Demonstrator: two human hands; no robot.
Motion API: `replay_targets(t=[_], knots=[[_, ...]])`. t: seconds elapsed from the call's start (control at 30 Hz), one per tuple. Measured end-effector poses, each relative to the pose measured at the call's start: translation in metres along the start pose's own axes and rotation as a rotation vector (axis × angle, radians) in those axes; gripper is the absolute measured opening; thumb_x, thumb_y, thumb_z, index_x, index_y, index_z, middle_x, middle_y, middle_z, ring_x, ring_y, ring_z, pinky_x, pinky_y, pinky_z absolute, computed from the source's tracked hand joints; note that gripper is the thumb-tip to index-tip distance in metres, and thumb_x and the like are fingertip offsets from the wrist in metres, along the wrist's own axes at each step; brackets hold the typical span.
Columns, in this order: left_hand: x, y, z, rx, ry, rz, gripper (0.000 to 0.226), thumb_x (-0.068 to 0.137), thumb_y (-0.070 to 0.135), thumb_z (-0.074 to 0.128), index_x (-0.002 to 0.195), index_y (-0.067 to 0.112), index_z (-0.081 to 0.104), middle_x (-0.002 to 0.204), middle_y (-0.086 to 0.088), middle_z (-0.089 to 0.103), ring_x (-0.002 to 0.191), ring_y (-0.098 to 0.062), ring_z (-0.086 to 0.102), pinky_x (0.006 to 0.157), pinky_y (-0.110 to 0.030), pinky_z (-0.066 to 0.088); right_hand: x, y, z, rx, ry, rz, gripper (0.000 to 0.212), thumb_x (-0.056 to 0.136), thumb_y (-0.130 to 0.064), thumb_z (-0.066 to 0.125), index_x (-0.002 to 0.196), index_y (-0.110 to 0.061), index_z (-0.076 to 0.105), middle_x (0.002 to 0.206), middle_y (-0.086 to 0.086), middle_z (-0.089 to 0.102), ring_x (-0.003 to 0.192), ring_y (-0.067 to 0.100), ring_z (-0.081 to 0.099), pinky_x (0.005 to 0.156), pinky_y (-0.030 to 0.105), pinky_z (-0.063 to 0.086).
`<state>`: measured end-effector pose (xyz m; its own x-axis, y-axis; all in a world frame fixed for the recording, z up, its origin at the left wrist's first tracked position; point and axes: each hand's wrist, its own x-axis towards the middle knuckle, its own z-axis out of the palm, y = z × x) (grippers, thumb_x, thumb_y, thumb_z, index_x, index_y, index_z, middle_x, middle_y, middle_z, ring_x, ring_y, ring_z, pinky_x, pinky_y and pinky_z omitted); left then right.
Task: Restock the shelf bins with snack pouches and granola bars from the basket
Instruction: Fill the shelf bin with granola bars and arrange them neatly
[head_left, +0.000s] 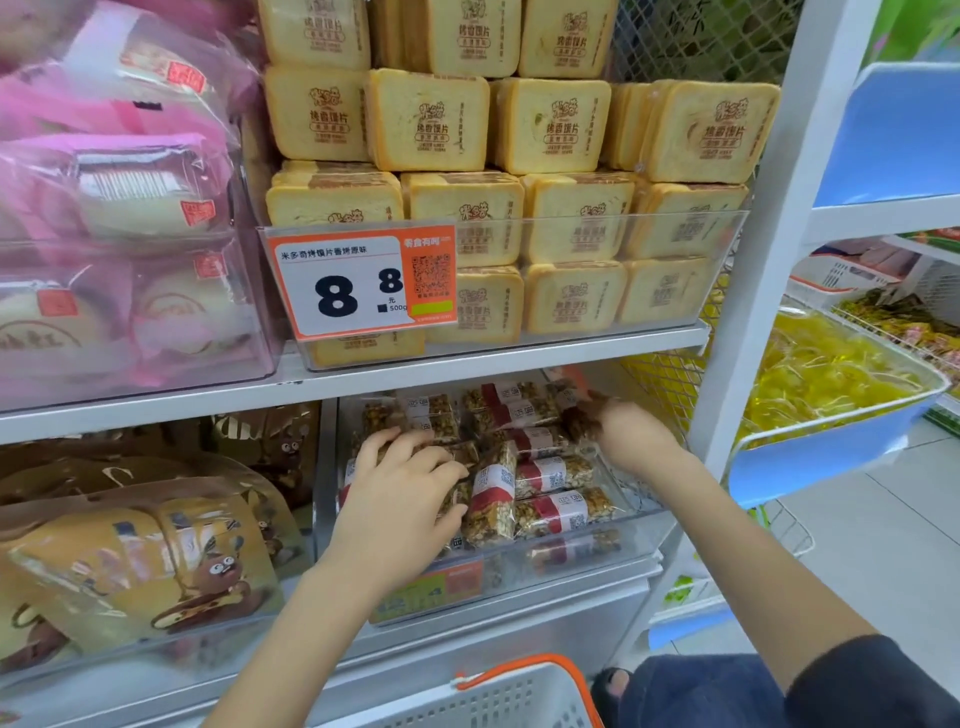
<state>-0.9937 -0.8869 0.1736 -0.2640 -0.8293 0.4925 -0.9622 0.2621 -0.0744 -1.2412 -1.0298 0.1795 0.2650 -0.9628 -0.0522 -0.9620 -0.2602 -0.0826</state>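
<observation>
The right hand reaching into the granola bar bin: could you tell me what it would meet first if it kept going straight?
Probably the granola bars stacked at the bin's back; the right hand points up and left into them. Depth is unclear.

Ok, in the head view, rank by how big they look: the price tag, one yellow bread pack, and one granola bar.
1. Price tag, largest.
2. Yellow bread pack.
3. Granola bar, smallest.
The tag hangs nearer the camera than the bread pack, so that gap is unsure.
</observation>
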Motion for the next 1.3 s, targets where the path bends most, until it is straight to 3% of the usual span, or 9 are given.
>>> replay_targets(t=[0.23,0.43,0.57,0.67,0.8,0.9,1.03,1.2,1.3], knots=[[0.0,0.0,-0.003,-0.016,-0.05,-0.011,0.04,0.064,0.04,0.079,0.1,0.025,0.07,0.109,0.002,0.068,0.11,-0.023,0.059,0.1,-0.041,0.026,-0.009,-0.019,0.007,-0.085,-0.25,0.064,0.072,0.088,0.003,0.035,0.151,-0.028,0.019,0.136,0.008,0.051,0.09,0.025,0.053,0.071,0.033,0.045],[-0.01,-0.001,-0.016,-0.206,-0.113,-0.154,0.071,0.078,0.05,0.066,0.14,0.028,0.038,0.153,-0.005,0.021,0.144,-0.023,0.006,0.111,-0.043,0.026,-0.049,-0.048,-0.003,0.634,0.132,0.016,0.037,0.094,-0.021,0.049,0.13,-0.013,0.054,0.094,0.006,0.066,0.063,0.009,0.052,0.053,0.021,0.044],[-0.015,0.002,-0.018,-0.066,-0.153,-0.056,0.065,0.072,0.048,0.073,0.128,0.023,0.054,0.139,-0.005,0.049,0.137,-0.027,0.033,0.112,-0.045,0.023,-0.068,-0.097,0.007,0.627,-0.123,-0.074,0.075,0.081,-0.061,0.06,0.14,-0.018,0.04,0.129,0.005,0.056,0.107,0.017,0.055,0.077,0.027,0.044],[-0.023,0.002,-0.021,-0.018,-0.122,-0.047,0.054,0.065,0.043,0.08,0.113,0.023,0.065,0.127,0.0,0.061,0.129,-0.022,0.047,0.107,-0.047,0.027,-0.07,-0.115,0.014,0.701,-0.197,-0.01,0.08,0.08,-0.046,0.069,0.144,-0.018,0.029,0.137,0.006,0.05,0.113,0.021,0.053,0.078,0.028,0.047],[-0.036,0.0,-0.02,-0.057,-0.057,-0.014,0.043,0.067,0.034,0.082,0.106,0.023,0.068,0.133,-0.002,0.057,0.132,-0.023,0.043,0.107,-0.048,0.026,-0.074,-0.088,-0.009,0.908,-0.055,0.103,0.071,0.087,-0.013,0.064,0.144,-0.011,0.02,0.117,0.009,0.055,0.075,0.015,0.06,0.052,0.016,0.051],[-0.039,0.001,-0.016,-0.075,-0.035,-0.012,0.038,0.07,0.03,0.08,0.105,0.023,0.067,0.134,-0.002,0.056,0.134,-0.023,0.04,0.109,-0.048,0.025,-0.072,-0.036,-0.033,0.654,0.127,0.209,0.054,0.089,-0.018,0.063,0.133,-0.004,0.034,0.125,0.015,0.055,0.086,0.022,0.055,0.056,0.02,0.045],[-0.038,0.004,-0.012,-0.112,-0.005,-0.038,0.031,0.069,0.028,0.079,0.098,0.023,0.068,0.131,-0.002,0.058,0.133,-0.023,0.042,0.109,-0.047,0.028,-0.063,0.002,-0.027,0.385,-0.082,0.231,0.041,0.096,-0.016,0.051,0.134,-0.001,0.044,0.136,0.015,0.051,0.122,0.03,0.049,0.09,0.03,0.04],[-0.039,0.004,-0.011,-0.137,0.006,-0.048,0.027,0.071,0.028,0.077,0.097,0.024,0.068,0.134,-0.002,0.056,0.134,-0.022,0.041,0.11,-0.047,0.029,-0.054,-0.005,-0.006,0.074,-0.066,0.233,0.025,0.093,-0.006,0.052,0.069,-0.007,0.046,0.071,0.006,0.051,0.082,0.029,0.057,0.054,0.027,0.038],[-0.04,0.003,-0.01,-0.149,0.013,-0.039,0.028,0.071,0.027,0.078,0.097,0.024,0.068,0.133,-0.002,0.057,0.133,-0.023,0.042,0.109,-0.048,0.029,-0.055,-0.007,-0.012,-0.151,0.01,0.124,0.015,0.086,0.008,0.05,0.091,-0.001,0.061,0.093,0.011,0.059,0.092,0.031,0.062,0.064,0.032,0.045]])
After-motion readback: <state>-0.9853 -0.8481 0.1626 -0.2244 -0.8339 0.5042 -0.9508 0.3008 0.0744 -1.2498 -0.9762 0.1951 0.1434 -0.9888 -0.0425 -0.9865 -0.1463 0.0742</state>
